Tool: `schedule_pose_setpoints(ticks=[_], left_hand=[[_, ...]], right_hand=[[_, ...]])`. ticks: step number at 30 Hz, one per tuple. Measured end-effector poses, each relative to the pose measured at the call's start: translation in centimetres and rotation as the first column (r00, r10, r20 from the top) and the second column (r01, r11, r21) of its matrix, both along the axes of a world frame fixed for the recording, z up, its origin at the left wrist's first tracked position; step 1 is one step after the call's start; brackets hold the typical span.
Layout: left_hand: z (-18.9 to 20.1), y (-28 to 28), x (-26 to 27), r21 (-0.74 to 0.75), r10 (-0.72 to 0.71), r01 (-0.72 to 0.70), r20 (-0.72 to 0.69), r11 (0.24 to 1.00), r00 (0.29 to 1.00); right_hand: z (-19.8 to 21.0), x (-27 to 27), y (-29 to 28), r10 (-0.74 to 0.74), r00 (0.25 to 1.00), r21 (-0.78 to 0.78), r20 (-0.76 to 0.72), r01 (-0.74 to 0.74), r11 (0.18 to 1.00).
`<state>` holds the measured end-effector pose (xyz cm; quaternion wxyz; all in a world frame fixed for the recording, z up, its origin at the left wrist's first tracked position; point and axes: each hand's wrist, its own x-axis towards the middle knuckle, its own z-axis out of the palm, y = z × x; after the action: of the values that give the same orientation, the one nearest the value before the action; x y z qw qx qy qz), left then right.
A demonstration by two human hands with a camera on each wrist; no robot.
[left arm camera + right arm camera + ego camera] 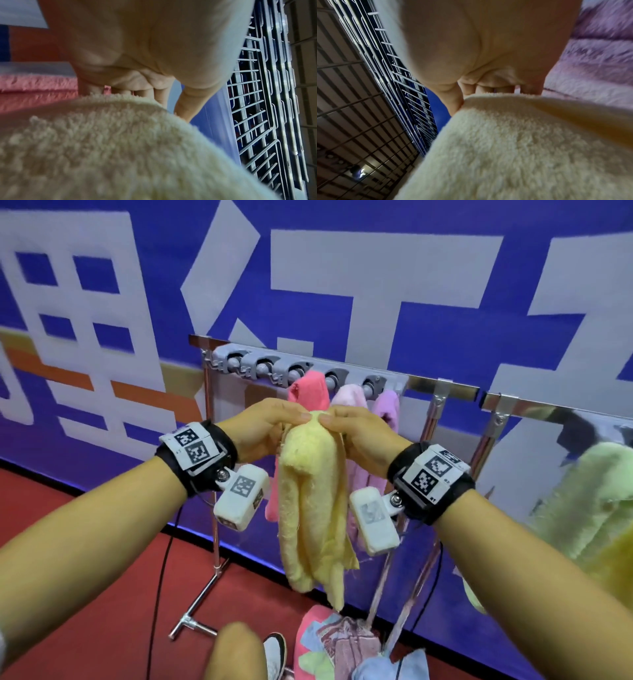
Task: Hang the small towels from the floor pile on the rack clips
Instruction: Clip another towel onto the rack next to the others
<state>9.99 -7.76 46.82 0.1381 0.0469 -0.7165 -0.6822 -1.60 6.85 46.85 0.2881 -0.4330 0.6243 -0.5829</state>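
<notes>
The left hand (145, 51) fills the top of the view, its fingers (159, 93) curled down onto the upper edge of a fuzzy pale yellow towel (102, 148). A pink towel (34, 88) lies behind at left. A wire grid (267, 108) runs down the right side.

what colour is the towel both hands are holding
Pale yellow towel, clearest in the head view.

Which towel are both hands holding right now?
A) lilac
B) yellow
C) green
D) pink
B: the left hand and the right hand both pinch the bunched top of the yellow towel, which hangs down in front of the rack clips; the pink towel already hangs on the rack behind it.
</notes>
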Motion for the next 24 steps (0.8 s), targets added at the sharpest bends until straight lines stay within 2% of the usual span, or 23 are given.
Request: schedule_pose_setpoints(ticks=[6, 8, 12, 15, 19, 24], left_hand=[[1.9, -5.4, 1.2, -0.122, 0.044, -0.031, 0.107, 0.992, 0.993], [2.4, -7.0, 1.5, -0.128, 0.08, -0.07, 0.077, 0.989, 0.994], [3.5, -9.7, 1.4, -0.033, 0.172, -0.173, -0.035, 0.984, 0.984], [4.4, -11.4, 0.9, -0.088, 0.217, -0.224, -0.084, 0.971, 0.973], [5.5, -13.1, -0.5, -0.044, 0.369, -0.382, -0.172, 0.923, 0.913], [6.2, -15.0, -2.1, -0.063, 0.413, -0.436, -0.222, 0.898, 0.883]], right_hand=[[1.3, 0.6, -5.3, -0.046, 0.998, -0.087, -0.03, 0.044, 0.995], [1.8, 0.8, -7.2, -0.062, 0.995, -0.074, -0.078, 0.056, 0.996], [3.1, 1.0, -10.5, -0.11, 0.99, -0.067, -0.089, 0.104, 0.992], [4.3, 1.0, -12.6, -0.134, 0.979, -0.066, -0.152, 0.125, 0.99], [5.9, 0.5, -14.6, -0.161, 0.945, -0.064, -0.284, 0.149, 0.987], [7.5, -0.4, -16.4, -0.115, 0.909, -0.041, -0.4, 0.108, 0.993]])
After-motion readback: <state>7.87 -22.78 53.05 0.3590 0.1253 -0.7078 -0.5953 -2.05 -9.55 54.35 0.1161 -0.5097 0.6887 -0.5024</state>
